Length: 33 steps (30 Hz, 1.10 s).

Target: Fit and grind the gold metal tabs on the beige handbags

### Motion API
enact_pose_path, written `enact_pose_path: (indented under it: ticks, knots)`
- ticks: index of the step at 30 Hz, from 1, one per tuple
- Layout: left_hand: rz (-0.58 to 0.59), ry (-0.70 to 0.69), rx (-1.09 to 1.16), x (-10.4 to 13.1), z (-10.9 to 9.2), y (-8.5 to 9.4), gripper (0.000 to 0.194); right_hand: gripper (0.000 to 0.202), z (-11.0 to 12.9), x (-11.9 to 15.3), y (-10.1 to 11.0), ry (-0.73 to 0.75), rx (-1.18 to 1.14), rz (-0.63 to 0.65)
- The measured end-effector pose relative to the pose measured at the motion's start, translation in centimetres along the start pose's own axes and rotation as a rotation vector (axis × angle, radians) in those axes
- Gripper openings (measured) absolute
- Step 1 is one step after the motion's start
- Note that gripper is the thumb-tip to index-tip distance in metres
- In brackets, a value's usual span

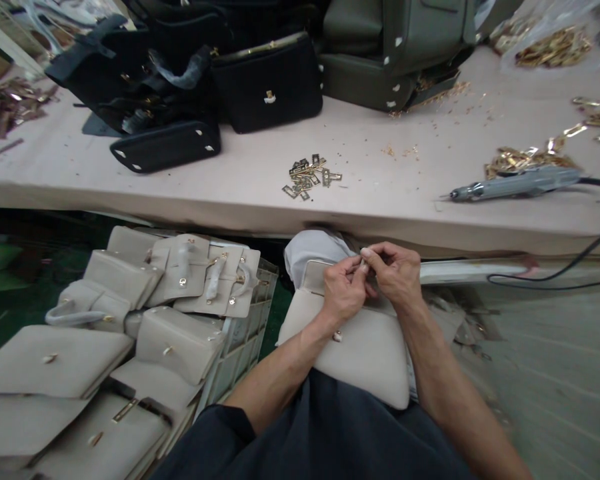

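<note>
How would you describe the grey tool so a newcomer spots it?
Start at the pale table, at its right end. Near the front edge, just before a pile of gold parts, lies the grey tool. Unlike those small parts, it is thick and stick-shaped, with a black cord.

One cream, smooth-surfaced handbag (365, 360) lies on the lap, beneath two bare hands (344, 290), and at least eight more cream handbags (55, 353) are heaped at the left by one pale plastic crate (245, 340). The cloth-covered desk (220, 193) bears at least three black handbags (275, 77), one grey pen-shaped power tool (520, 185) and one central pile of small rectangular gold-toned plates (307, 175), too jumbled to count singly.
</note>
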<state>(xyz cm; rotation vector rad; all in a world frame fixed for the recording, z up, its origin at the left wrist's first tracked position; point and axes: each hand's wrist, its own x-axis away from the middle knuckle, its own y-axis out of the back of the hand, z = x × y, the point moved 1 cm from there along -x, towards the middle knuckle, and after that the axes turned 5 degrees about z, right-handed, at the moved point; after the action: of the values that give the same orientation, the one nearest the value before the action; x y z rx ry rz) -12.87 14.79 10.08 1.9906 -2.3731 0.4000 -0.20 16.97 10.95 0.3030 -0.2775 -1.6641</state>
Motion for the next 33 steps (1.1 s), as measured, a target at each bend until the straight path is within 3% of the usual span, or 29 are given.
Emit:
enact_pose_path:
  ticks: [6, 10, 15, 19, 22, 24, 27, 30, 33]
  knots:
    - [-0.140, -0.035, 0.059, 0.6, 0.5, 0.2, 0.029, 0.032, -0.3, -0.2, -1.1, -0.017, -0.013, 0.080]
    - [-0.157, -0.031, 0.060, -0.2, 1.2, 0.2, 0.027, 0.039, -1.3, -1.3, -1.7, -0.085, -0.004, 0.090]
    - [-0.184, -0.005, 0.031, -1.1, 0.8, 0.3, 0.024, 0.042, -1.8, -2.4, -2.0, -0.094, 0.015, 0.115]
    - [-0.194, 0.007, 0.054, -1.2, 0.5, 0.5, 0.023, 0.044, -0.4, -2.5, -2.1, 0.019, 0.174, 0.094]
    - [-0.205, 0.020, 0.096, -1.5, 0.5, 0.8, 0.025, 0.039, 2.5, -3.3, -2.0, 0.228, 0.471, -0.056]
    - [-0.207, 0.024, 0.101, -1.7, 0.6, 1.0, 0.026, 0.029, 4.9, -4.8, -2.1, 0.357, 0.536, -0.125]
    - [-0.205, 0.026, 0.094, -1.8, 0.7, 1.1, 0.028, 0.025, 7.8, -8.6, -3.0, 0.458, 0.543, -0.080]
    - [-0.210, 0.020, 0.110, -1.7, 0.7, 1.1, 0.025, 0.035, 9.1, -13.3, -5.0, 0.445, 0.704, -0.016]
    - [-0.214, -0.003, 0.107, -1.5, 0.7, 1.2, 0.025, 0.049, 9.4, -17.2, -7.5, 0.372, 0.900, 0.138]
